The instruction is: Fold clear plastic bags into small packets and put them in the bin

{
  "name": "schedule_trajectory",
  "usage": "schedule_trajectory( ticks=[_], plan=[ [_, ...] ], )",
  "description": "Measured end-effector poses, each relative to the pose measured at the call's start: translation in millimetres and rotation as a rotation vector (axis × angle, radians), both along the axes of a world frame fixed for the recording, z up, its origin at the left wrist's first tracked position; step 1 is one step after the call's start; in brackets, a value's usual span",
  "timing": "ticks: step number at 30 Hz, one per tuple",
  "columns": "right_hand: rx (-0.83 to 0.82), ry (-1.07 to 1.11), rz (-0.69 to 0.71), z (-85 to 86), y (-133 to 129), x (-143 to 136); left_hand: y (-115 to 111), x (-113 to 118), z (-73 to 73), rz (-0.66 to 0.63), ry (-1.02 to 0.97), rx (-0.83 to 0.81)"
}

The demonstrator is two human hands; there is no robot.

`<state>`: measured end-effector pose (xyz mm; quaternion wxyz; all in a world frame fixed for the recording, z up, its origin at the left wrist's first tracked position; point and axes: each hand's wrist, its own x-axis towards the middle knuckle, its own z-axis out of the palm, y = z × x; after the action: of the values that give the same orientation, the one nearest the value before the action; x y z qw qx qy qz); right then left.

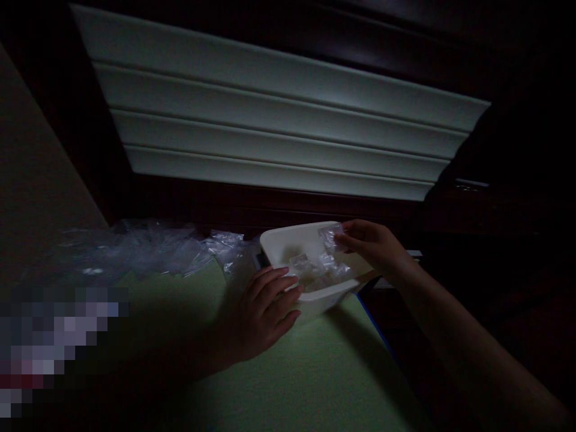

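A white plastic container point(297, 232) stands on the green surface, with several small clear bags point(321, 273) lying inside it. My right hand point(366, 240) pinches a small clear plastic bag point(330, 237) over the container's far right side. At the container's near left edge is my left hand point(272, 303), its fingers apart and nothing held in them; whether it touches the rim is hard to tell in the dim light.
A pile of clear plastic bags point(153, 246) lies along the back left of the green surface point(270, 384). Behind stands a dark frame with pale horizontal panels point(279, 114). A blue edge point(375, 327) borders the surface at the right.
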<state>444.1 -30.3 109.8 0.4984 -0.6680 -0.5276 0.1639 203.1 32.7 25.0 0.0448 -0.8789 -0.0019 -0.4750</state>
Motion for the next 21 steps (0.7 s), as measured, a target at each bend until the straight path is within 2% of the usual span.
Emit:
schedule_trajectory(
  ticks=[6,13,17,21],
  plan=[
    [-0.352,-0.087,0.067,-4.5,33.7,19.9,1.1,-0.2,-3.1,-0.009,-0.003,0.037],
    [-0.755,-0.217,0.081,-22.1,63.8,26.8,1.0,-1.7,-1.2,-0.012,0.000,0.047],
    [-0.867,-0.332,0.094,-30.2,67.9,20.8,1.6,-2.8,-0.1,-0.016,0.003,0.055],
    [-0.876,-0.482,0.085,-34.2,68.2,17.6,1.1,-3.0,1.2,0.005,0.012,0.059]
  ],
)
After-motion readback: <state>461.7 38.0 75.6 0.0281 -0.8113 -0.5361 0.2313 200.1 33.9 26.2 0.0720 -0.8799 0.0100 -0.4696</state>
